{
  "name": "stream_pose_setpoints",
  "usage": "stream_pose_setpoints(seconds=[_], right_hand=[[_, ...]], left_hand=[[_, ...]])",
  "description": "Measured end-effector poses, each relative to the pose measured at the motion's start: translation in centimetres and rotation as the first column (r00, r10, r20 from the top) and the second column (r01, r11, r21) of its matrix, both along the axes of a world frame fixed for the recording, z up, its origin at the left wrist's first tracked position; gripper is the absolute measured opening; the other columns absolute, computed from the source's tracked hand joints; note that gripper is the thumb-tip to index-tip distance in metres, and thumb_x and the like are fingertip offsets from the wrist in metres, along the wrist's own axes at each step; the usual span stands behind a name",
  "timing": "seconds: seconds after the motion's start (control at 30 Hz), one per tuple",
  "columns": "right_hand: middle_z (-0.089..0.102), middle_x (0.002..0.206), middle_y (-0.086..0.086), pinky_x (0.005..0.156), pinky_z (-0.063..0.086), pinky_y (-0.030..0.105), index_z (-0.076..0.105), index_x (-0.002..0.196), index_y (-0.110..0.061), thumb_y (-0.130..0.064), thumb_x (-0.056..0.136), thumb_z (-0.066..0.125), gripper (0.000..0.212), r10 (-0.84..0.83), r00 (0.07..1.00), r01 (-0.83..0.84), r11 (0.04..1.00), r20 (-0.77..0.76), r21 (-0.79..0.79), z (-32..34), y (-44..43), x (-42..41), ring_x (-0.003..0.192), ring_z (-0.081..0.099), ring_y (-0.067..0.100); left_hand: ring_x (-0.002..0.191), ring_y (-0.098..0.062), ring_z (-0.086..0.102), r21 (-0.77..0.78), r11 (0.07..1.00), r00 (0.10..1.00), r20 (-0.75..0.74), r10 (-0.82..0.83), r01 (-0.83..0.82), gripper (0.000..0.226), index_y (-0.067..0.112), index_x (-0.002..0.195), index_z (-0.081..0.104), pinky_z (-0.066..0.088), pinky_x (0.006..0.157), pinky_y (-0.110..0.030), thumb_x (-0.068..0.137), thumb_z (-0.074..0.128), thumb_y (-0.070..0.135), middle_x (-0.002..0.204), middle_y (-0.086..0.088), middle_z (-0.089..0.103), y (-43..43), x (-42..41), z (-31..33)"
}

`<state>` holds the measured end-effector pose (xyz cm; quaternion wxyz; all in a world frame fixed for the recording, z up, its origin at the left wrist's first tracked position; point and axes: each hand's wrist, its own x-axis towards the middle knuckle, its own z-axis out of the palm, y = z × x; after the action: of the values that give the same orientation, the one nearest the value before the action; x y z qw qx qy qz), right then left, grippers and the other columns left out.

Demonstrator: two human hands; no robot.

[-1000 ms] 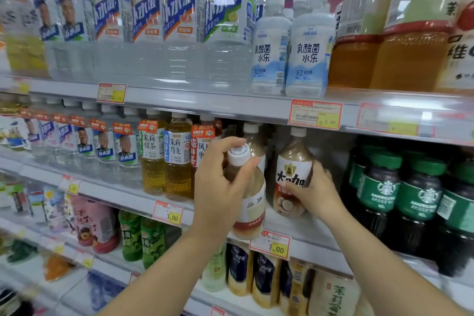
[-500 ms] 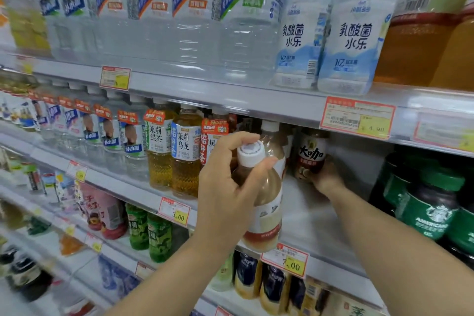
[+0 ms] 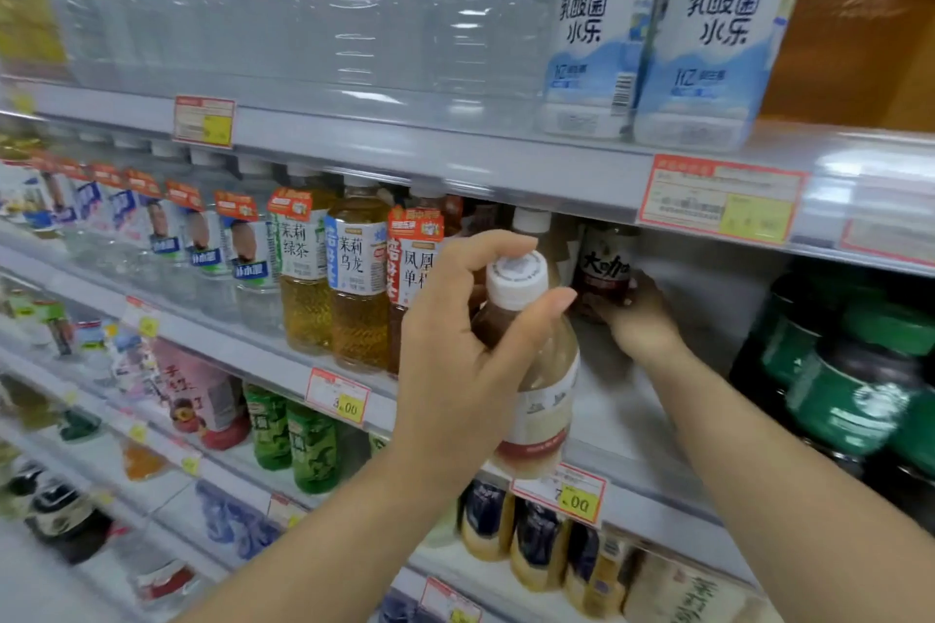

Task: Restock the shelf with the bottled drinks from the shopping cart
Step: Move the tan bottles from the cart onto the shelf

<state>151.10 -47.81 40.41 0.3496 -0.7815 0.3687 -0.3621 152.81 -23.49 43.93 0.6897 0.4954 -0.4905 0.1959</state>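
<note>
My left hand [image 3: 470, 364] grips a beige milk-tea bottle [image 3: 539, 390] with a white cap by its neck, upright at the front edge of the middle shelf [image 3: 614, 410]. My right hand [image 3: 640, 319] reaches deep into the same shelf and holds a second bottle with a dark label [image 3: 604, 268] near the back, under the shelf above. Another white-capped bottle [image 3: 531, 225] stands behind the one in my left hand. The shopping cart is out of view.
Yellow tea bottles [image 3: 354, 288] stand left of the gap and green-capped dark coffee bottles [image 3: 860, 369] right of it. Bare shelf floor shows between them. The upper shelf holds large water bottles [image 3: 379, 25] and white yoghurt-drink bottles [image 3: 708, 41]. Price tags line the shelf edges.
My right hand has pushed the dark-labelled bottle from the shelf front towards the back. The left hand keeps its bottle at the front edge. The view has moved closer.
</note>
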Motion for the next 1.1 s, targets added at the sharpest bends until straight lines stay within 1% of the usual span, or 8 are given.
stream_pose_setpoints(seconds=[0.2,0.27,0.37,0.57,0.67,0.9,1.03,1.1], right_hand=[[0.065,0.114,-0.004,0.086,0.049,0.018,0.057,0.118,-0.021,0.009,0.082,0.058,0.047,0.495,0.837,-0.513,0.858,0.234,0.019,2.1,9.1,-10.6,0.102,0.063,0.002],[0.061,0.122,-0.012,0.092,0.047,0.019,0.051,0.126,-0.029,-0.01,0.073,0.068,0.058,0.567,0.812,-0.575,0.817,0.139,0.028,1.5,10.7,-12.8,0.114,0.056,-0.001],[0.057,0.12,-0.025,0.09,0.046,0.015,0.038,0.131,-0.043,-0.027,0.067,0.078,0.077,0.458,0.888,-0.456,0.889,0.04,-0.037,0.5,11.1,-12.6,0.111,0.054,-0.008],[0.065,0.107,-0.017,0.084,0.053,0.022,0.046,0.116,-0.04,-0.022,0.065,0.082,0.065,0.317,0.944,-0.313,0.948,0.097,-0.05,-0.6,10.2,-10.9,0.096,0.061,-0.005],[0.065,0.106,-0.015,0.074,0.048,0.009,0.05,0.117,-0.032,-0.021,0.069,0.081,0.059,0.289,0.951,-0.29,0.957,0.108,-0.003,-0.9,9.0,-9.9,0.094,0.059,-0.009],[0.059,0.123,0.001,0.098,0.047,0.034,0.041,0.117,-0.025,-0.019,0.079,0.072,0.049,0.295,0.955,-0.295,0.95,0.013,0.105,-0.2,5.2,-7.4,0.11,0.057,0.011],[0.058,0.126,0.002,0.099,0.045,0.036,0.043,0.129,-0.021,-0.014,0.079,0.072,0.058,0.232,0.973,-0.231,0.972,-0.017,0.036,-0.1,4.6,-6.9,0.113,0.056,0.015],[0.058,0.122,0.0,0.097,0.045,0.037,0.042,0.129,-0.018,-0.019,0.068,0.081,0.073,0.093,0.996,-0.094,0.994,-0.011,-0.057,-0.5,4.9,-6.3,0.111,0.055,0.017]], left_hand=[[0.09,0.003,0.052,-0.077,0.997,0.992,0.127,-0.015,0.025,0.023,0.024,0.107,0.05,0.041,0.08,-0.014,0.087,0.059,0.031,0.099,0.018,0.051,-2.8,-1.5,-0.3],[0.091,0.003,0.052,-0.095,0.995,0.992,0.123,-0.03,0.042,0.023,0.022,0.105,0.051,0.04,0.081,-0.015,0.087,0.058,0.034,0.099,0.016,0.051,-4.0,-2.1,-0.5],[0.091,0.007,0.052,-0.096,0.992,0.994,0.088,-0.068,0.077,0.022,0.024,0.103,0.051,0.039,0.082,-0.01,0.083,0.061,0.026,0.099,0.018,0.051,-5.6,-3.1,-0.5],[0.101,0.007,0.053,0.085,0.984,0.988,0.002,-0.157,0.157,0.037,0.056,0.107,0.044,0.04,0.086,-0.01,0.08,0.061,0.037,0.106,0.026,0.053,-6.5,-2.3,-0.9],[0.108,0.007,0.05,0.118,0.991,0.994,0.07,-0.078,0.07,0.04,0.044,0.117,0.043,0.037,0.091,-0.007,0.082,0.059,0.034,0.113,0.019,0.052,-5.6,-0.2,-1.2],[0.13,-0.011,0.032,0.325,0.916,0.969,0.152,0.194,-0.235,0.062,0.025,0.138,0.035,0.018,0.1,0.001,0.084,0.066,0.019,0.139,-0.003,0.032,-3.6,4.4,-4.7],[0.138,-0.019,0.028,0.476,0.865,0.984,0.147,0.098,-0.157,0.089,0.043,0.144,0.001,0.04,0.104,-0.032,0.085,0.066,0.025,0.148,0.014,0.008,-4.1,4.9,-6.3],[0.136,-0.023,0.032,0.493,0.857,0.984,0.154,0.084,-0.15,0.096,0.045,0.141,-0.009,0.041,0.101,-0.032,0.085,0.066,0.023,0.149,0.009,0.006,-4.3,5.0,-6.7]])
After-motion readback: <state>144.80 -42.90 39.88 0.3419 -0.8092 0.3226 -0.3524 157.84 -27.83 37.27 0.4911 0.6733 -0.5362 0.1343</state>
